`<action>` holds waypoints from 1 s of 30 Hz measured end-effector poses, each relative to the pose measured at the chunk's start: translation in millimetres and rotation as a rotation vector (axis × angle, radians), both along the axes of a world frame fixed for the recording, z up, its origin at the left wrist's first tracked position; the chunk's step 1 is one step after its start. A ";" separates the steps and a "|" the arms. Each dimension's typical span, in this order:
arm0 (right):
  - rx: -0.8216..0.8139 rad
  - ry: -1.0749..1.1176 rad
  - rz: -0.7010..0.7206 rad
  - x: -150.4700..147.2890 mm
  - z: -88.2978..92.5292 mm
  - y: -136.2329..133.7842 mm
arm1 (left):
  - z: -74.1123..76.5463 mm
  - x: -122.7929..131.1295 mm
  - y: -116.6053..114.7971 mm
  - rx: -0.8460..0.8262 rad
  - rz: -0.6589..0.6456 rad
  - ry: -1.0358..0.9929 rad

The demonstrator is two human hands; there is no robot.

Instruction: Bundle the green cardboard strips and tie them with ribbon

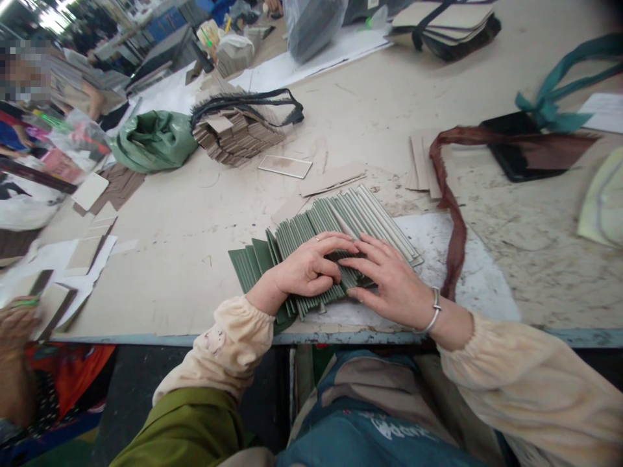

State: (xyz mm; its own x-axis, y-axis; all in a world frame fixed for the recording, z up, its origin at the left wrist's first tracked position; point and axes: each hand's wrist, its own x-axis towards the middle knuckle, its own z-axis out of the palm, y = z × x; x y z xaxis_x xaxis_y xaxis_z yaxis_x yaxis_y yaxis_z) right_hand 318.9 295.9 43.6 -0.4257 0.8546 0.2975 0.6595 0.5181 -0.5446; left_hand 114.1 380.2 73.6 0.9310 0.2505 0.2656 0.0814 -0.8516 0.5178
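A fanned-out row of green cards (335,227) lies on the table near its front edge, overlapping like shingles. My left hand (311,266) rests on the middle of the row with its fingers curled down onto the cards. My right hand (389,279) lies beside it, fingers stretched flat across the cards, fingertips touching those of the left. A silver bangle sits on my right wrist. Neither hand lifts a card.
A brown ribbon (452,214) trails right of the cards. A black tray (525,146), a teal ribbon (555,97), a bundle of brown cards (238,130) under a black strap, and a green bag (153,139) sit farther back. Another person works at far left.
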 end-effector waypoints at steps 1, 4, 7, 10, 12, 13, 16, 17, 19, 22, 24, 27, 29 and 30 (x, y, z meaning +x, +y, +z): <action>0.007 0.002 -0.005 -1.2 0.6 -1.0 | 0.7 0.3 0.0 -0.007 0.001 0.005; 0.038 -0.005 -0.055 -7.0 4.8 -6.9 | 2.6 0.7 0.2 -0.020 0.005 0.000; 0.079 -0.013 -0.093 -13.5 9.4 -14.0 | 4.2 0.7 0.4 -0.008 0.008 -0.012; 0.087 0.012 -0.103 -18.0 10.1 -17.4 | 4.9 0.7 0.2 -0.001 0.017 -0.031; 0.064 0.024 -0.110 -20.4 9.0 -17.8 | 4.3 0.8 0.1 -0.010 0.028 -0.043; 0.049 0.025 -0.113 -21.8 8.5 -17.9 | 3.8 0.9 0.2 -0.017 0.033 -0.048; 0.001 0.022 -0.116 -26.4 9.0 -19.4 | 2.0 0.7 0.9 -0.045 0.051 -0.066; -0.013 0.020 -0.114 -27.9 9.5 -20.2 | 1.5 0.5 1.1 -0.055 0.059 -0.069; -0.027 0.016 -0.106 -30.2 10.3 -21.7 | 1.2 0.1 1.3 -0.075 0.076 -0.067; -0.019 0.011 -0.115 -31.8 9.3 -22.3 | 1.7 -0.8 1.1 -0.110 0.095 -0.083; -0.015 0.007 -0.127 -32.1 7.8 -21.7 | 1.9 -1.4 0.8 -0.133 0.109 -0.110; -0.020 0.004 -0.131 -32.0 6.2 -20.7 | 1.3 -1.9 0.8 -0.149 0.119 -0.130; -0.020 0.005 -0.131 -31.9 6.0 -20.5 | 0.6 -2.0 1.0 -0.147 0.116 -0.127; -0.018 0.006 -0.130 -31.9 6.0 -20.5 | 0.3 -2.0 1.1 -0.145 0.115 -0.124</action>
State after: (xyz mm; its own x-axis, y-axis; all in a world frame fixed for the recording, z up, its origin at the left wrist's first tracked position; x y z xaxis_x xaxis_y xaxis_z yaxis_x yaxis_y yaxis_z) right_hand 286.9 275.4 49.6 -0.3091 0.9076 0.2840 0.7171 0.4186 -0.5573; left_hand 112.1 381.3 73.9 0.8562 0.3973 0.3303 0.1018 -0.7566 0.6459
